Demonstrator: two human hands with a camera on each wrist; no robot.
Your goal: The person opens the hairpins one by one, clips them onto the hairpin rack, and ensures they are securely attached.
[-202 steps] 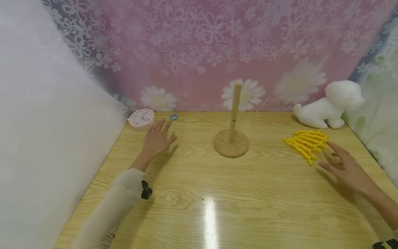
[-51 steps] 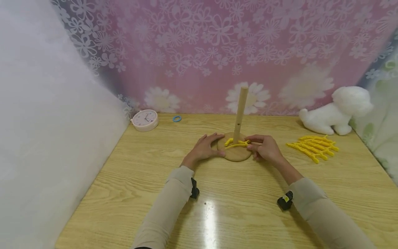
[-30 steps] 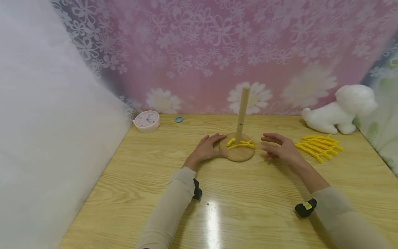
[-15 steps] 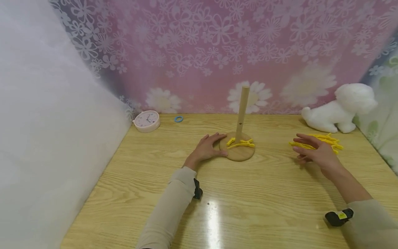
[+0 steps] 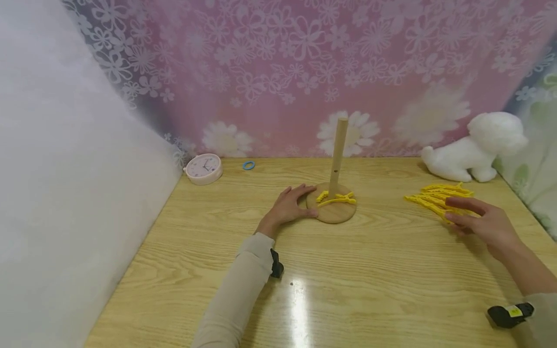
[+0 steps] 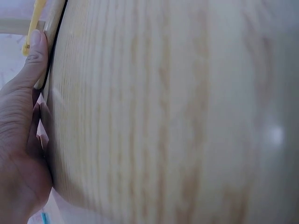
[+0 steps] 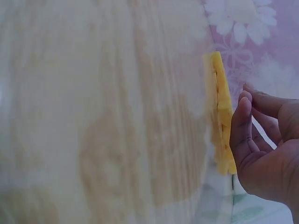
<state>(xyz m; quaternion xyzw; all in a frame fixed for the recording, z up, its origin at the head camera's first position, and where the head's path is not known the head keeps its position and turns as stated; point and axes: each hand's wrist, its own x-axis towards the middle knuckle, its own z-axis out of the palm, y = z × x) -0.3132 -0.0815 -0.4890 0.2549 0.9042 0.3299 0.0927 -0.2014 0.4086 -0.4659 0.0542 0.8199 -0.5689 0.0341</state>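
My left hand [image 5: 287,208] grips the left edge of the round base of a wooden stand [image 5: 335,214], thumb at the near side and fingers at the far side. A yellow branched piece [image 5: 338,200] lies on that base around the foot of the upright post [image 5: 339,145]; its end shows above my thumb [image 6: 35,51] in the left wrist view. To the right, my right hand [image 5: 491,226] hovers with parted thumb and fingers at the near right part of several yellow branched pieces [image 5: 428,198]. In the right wrist view these pieces [image 7: 218,112] sit beside my fingertips.
A pink round clock [image 5: 203,168] and a blue ring [image 5: 248,165] lie at the back left of the wooden table [image 5: 217,217]. A white dog figure [image 5: 476,150] stands at the back right, behind the yellow pieces. A flowered curtain [image 5: 278,96] hangs along the back.
My right hand let go of the yellow piece on the base and moved right to the group of yellow pieces. My left hand stayed at the base.
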